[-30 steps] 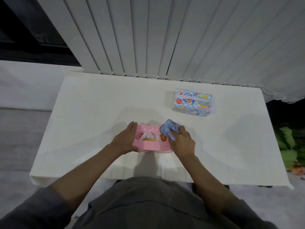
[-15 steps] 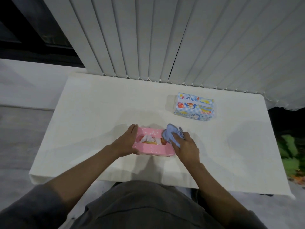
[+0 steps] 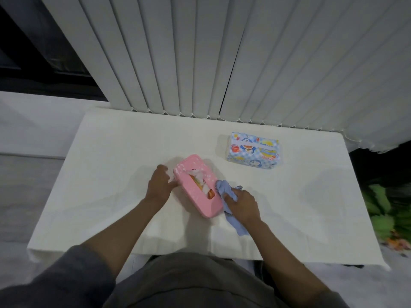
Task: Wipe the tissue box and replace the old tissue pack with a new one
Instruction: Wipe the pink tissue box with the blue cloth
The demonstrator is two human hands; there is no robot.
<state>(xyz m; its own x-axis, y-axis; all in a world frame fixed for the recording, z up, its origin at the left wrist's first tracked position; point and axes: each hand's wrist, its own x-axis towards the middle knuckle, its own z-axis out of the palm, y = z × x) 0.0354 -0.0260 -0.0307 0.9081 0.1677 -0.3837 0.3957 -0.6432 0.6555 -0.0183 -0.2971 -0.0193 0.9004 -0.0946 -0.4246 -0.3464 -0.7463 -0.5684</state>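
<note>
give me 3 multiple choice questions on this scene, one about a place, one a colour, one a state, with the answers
1. Where does the cartoon-printed tissue pack lie relative to the pink tissue box?
A. on top of it
B. farther away and to the right, apart from it
C. hidden under it

2. What colour is the cloth held by the right hand?
A. red
B. black
C. light blue

3. What state is the tissue box in?
A. lid on, with tissue poking from its top slot
B. lid off and empty
C. upside down

Answers:
1 B: bare table shows between pack and box.
2 C: pale blue folds show around the hand.
3 A: white tissue sticks up through the slot.
</note>
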